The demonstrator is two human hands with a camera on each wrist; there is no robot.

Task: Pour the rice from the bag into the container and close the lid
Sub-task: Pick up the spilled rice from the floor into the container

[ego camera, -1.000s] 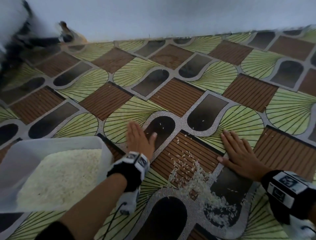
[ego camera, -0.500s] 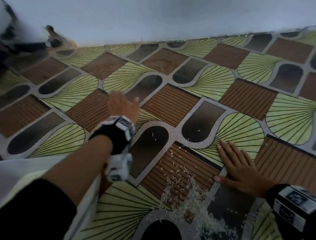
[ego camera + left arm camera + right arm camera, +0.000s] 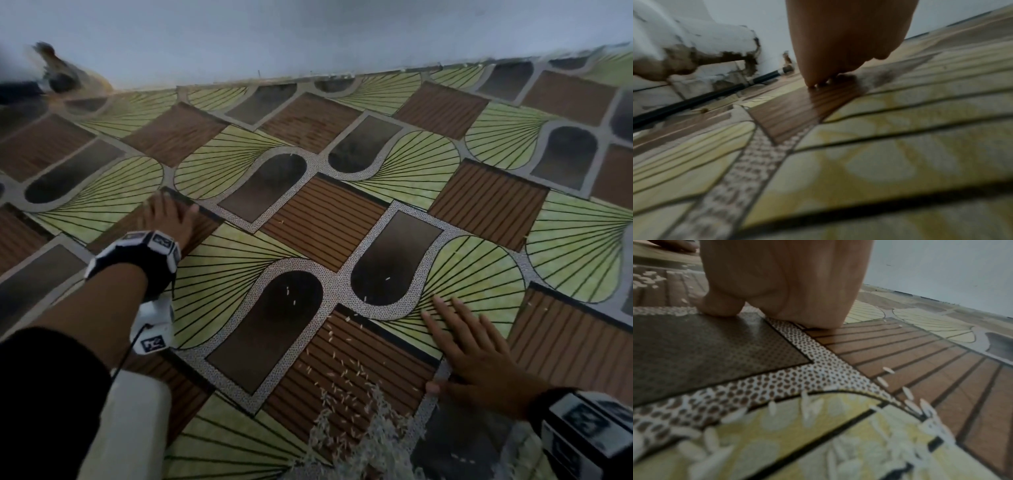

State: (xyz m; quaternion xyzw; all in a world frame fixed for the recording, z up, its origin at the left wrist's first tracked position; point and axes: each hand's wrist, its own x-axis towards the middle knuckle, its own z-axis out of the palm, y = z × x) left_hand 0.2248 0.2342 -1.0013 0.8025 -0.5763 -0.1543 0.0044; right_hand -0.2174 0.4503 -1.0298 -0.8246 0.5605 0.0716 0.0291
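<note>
Spilled rice heaped on patterned floor mat near bottom edge of head view, loose grains scattered beyond. Right hand just beside heap, flat on mat, fingers straight and spread, gripping nothing. Left hand well apart to left, fingers extended, tips touching mat, empty. White container corner visible under left forearm.

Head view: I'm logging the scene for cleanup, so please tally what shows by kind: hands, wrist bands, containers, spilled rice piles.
Hands: 2, left hand and right hand
Wrist bands: 2, left wrist band and right wrist band
Containers: 1, white container
Rice piles: 1, rice pile
Total: 6
</note>
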